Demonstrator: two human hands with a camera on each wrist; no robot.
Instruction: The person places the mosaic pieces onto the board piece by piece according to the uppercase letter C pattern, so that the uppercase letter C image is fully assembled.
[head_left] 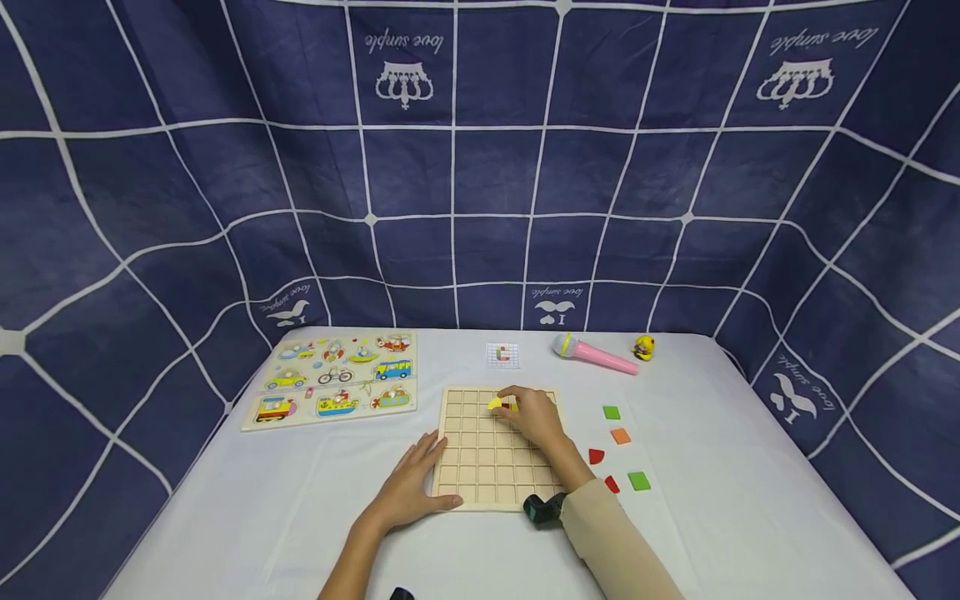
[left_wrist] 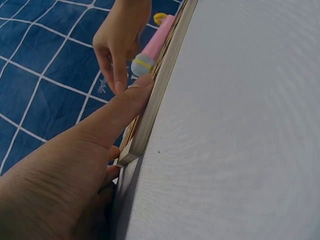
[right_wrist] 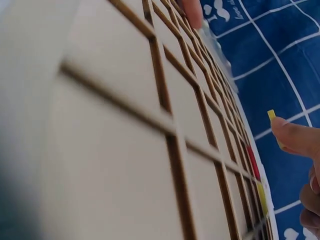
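Head view: a pale wooden picture puzzle (head_left: 307, 396) lies left. The left hand (head_left: 408, 490), spread wide, touches the near left corner of a square pale wooden grid board (head_left: 476, 475). Over its far part, a flat yellow piece (head_left: 494, 403) is pinched by the right hand (head_left: 536, 417). Red wedges (head_left: 596, 456), green squares (head_left: 639, 481) and an orange square (head_left: 621, 436) lie right.

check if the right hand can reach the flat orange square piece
Probably yes: nothing tall stands between the right hand and the orange square piece, but that hand pinches a small yellow piece to set down first.
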